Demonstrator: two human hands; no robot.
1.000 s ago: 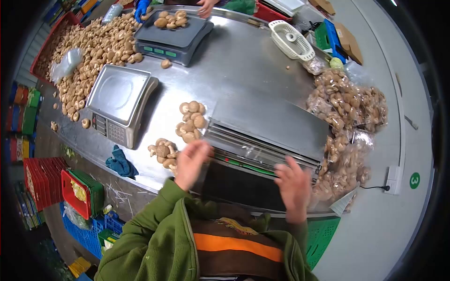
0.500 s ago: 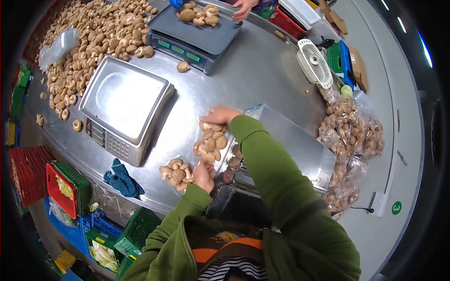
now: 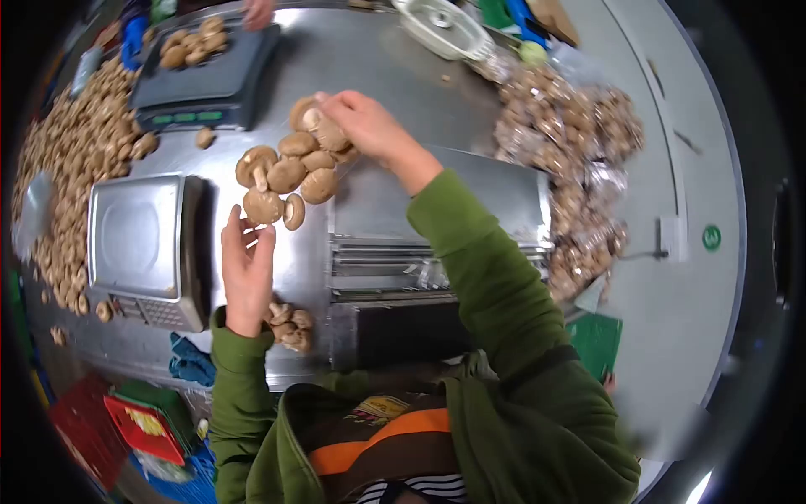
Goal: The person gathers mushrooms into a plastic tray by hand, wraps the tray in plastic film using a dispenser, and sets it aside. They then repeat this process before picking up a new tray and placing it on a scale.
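A group of brown shiitake mushrooms lies between my two hands, caps and pale stems showing. I cannot make out what holds them together; a clear tray or film may be under them. At the far end, my right hand has its fingers closed on a mushroom. My left hand is at the near end, fingers apart, thumb and fingertips close beside the lowest mushroom cap. Below my left wrist sits a smaller pile of mushrooms, partly hidden by my sleeve. To the right stands a metal wrapping machine.
A silver scale stands left, with a large mushroom heap beyond it. A dark scale bears mushrooms, near another person's hand. Bagged mushrooms are piled right. A white basket and blue cloth lie on the table.
The mushrooms between my hands have moved away from the machine and look larger, nearer the camera. My left hand has opened from its closed pose. The whole view has shifted.
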